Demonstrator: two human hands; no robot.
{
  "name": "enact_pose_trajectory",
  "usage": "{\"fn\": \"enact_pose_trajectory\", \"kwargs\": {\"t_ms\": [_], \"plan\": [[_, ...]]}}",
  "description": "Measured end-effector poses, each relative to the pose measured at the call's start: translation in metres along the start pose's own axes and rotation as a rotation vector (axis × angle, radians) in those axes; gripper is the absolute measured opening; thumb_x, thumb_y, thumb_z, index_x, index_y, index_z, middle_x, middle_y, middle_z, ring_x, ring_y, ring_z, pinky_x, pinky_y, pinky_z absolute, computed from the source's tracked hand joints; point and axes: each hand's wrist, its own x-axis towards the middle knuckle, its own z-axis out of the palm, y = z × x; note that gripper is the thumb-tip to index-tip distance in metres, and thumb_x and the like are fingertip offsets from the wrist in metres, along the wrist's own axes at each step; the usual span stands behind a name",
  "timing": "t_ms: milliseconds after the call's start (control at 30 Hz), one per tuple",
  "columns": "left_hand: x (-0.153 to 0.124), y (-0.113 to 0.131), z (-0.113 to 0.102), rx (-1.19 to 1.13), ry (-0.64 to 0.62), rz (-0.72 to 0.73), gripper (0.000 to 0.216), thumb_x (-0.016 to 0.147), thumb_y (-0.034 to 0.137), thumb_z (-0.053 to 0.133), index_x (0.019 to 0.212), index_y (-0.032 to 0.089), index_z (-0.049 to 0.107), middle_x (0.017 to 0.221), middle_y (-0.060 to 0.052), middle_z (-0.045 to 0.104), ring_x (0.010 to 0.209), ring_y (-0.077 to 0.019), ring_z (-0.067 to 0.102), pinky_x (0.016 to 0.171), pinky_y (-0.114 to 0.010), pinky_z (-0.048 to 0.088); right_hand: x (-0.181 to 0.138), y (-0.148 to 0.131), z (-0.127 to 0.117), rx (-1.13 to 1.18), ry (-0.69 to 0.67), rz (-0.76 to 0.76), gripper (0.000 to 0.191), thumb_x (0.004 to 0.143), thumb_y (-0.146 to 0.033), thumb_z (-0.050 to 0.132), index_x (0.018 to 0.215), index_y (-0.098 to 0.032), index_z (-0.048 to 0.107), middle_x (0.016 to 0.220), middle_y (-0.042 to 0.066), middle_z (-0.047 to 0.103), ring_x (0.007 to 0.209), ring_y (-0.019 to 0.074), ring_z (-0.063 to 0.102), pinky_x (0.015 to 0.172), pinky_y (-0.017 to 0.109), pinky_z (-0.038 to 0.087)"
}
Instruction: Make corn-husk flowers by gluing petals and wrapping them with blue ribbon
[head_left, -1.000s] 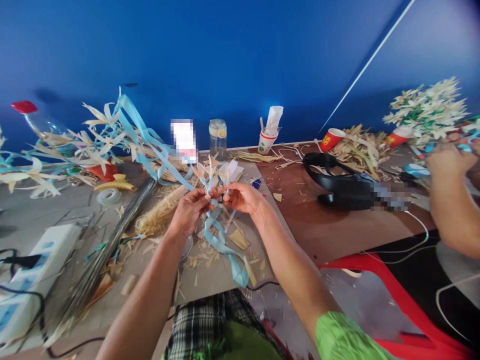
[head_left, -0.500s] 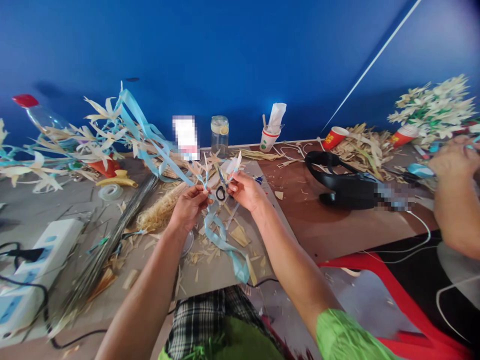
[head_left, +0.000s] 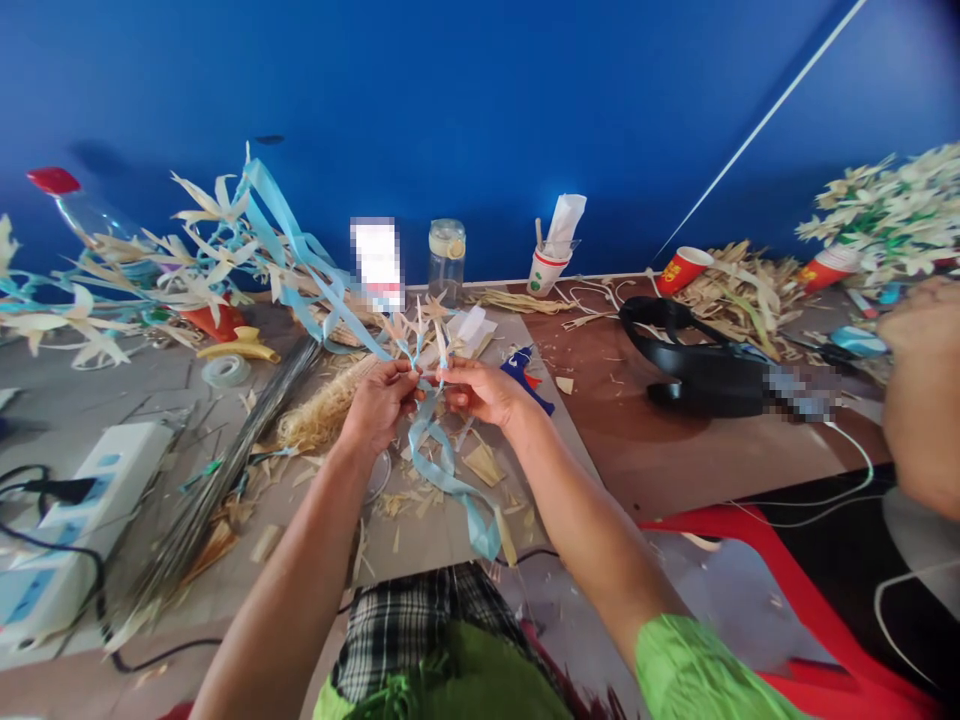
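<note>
My left hand [head_left: 377, 402] is closed, pinching the stem of a small corn-husk flower [head_left: 403, 332] wrapped in blue tape. A long light-blue ribbon [head_left: 442, 472] trails down from between the hands and curls over the littered table. Close beside it, my right hand [head_left: 486, 390] is closed on the stem of another pale husk flower [head_left: 435, 318]. The two flowers stand upright side by side, their stems nearly touching. My fingers hide the lower stems. Husk scraps [head_left: 484, 465] lie under and around both hands.
At left are a bundle of thin wires [head_left: 247, 440], a tape roll [head_left: 225, 371], a power strip [head_left: 82, 530] and finished husk flowers [head_left: 217, 210]. Behind stand a glass jar [head_left: 447, 260] and a paper cup [head_left: 546, 272]. A black headset [head_left: 697, 370] and another person's arm [head_left: 926, 400] are right.
My right hand has moved left with its husk flower, bringing it beside the one in my left hand. The scissors seen between the hands are now hidden. The view has shifted slightly.
</note>
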Motion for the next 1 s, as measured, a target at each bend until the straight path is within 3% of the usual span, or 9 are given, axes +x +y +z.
{"fn": "enact_pose_trajectory", "kwargs": {"t_ms": [100, 233, 533, 700, 1000], "plan": [[0.000, 0.001, 0.001, 0.000, 0.003, -0.010, 0.027, 0.059, 0.027, 0.076, 0.076, 0.015, 0.058, 0.060, 0.001, 0.061, 0.049, -0.0073, 0.054, 0.044, -0.016, 0.037, 0.001, -0.001, -0.005, -0.019, -0.061, 0.087, 0.021, 0.061, -0.022, 0.073, 0.073, -0.015, 0.058, 0.058, -0.005, 0.058, 0.038, 0.0029, 0.038, 0.042, 0.019, 0.030], [-0.001, 0.001, 0.001, 0.000, -0.006, -0.012, 0.028, 0.058, 0.027, 0.077, 0.075, 0.015, 0.058, 0.060, 0.002, 0.060, 0.048, -0.0069, 0.054, 0.044, -0.016, 0.037, 0.001, -0.002, -0.007, -0.028, -0.044, 0.099, 0.021, 0.059, -0.020, 0.074, 0.070, -0.014, 0.057, 0.057, -0.005, 0.059, 0.036, 0.0023, 0.036, 0.040, 0.018, 0.027], [-0.002, -0.001, 0.005, 0.044, 0.002, -0.008, 0.026, 0.057, 0.027, 0.076, 0.072, 0.015, 0.059, 0.062, 0.002, 0.061, 0.048, -0.0072, 0.054, 0.048, -0.019, 0.040, 0.001, -0.005, -0.017, -0.100, 0.037, -0.134, 0.021, 0.059, -0.025, 0.077, 0.066, -0.013, 0.060, 0.057, -0.004, 0.055, 0.048, 0.0048, 0.044, 0.047, 0.020, 0.031], [0.003, -0.006, 0.002, 0.107, 0.037, 0.070, 0.022, 0.059, 0.028, 0.074, 0.071, 0.015, 0.061, 0.056, 0.002, 0.059, 0.048, -0.0077, 0.052, 0.044, -0.018, 0.032, 0.005, 0.001, -0.006, -0.031, 0.119, -0.323, 0.026, 0.059, -0.029, 0.078, 0.060, -0.017, 0.055, 0.051, -0.007, 0.047, 0.048, 0.0051, 0.039, 0.051, 0.021, 0.032], [0.002, -0.007, 0.002, 0.122, 0.039, 0.080, 0.022, 0.059, 0.030, 0.073, 0.070, 0.015, 0.061, 0.053, 0.002, 0.059, 0.046, -0.0086, 0.052, 0.045, -0.019, 0.032, 0.013, 0.015, 0.010, -0.016, 0.232, -0.299, 0.025, 0.053, -0.028, 0.077, 0.057, -0.016, 0.056, 0.050, -0.005, 0.055, 0.045, 0.0057, 0.045, 0.047, 0.021, 0.035]]}}
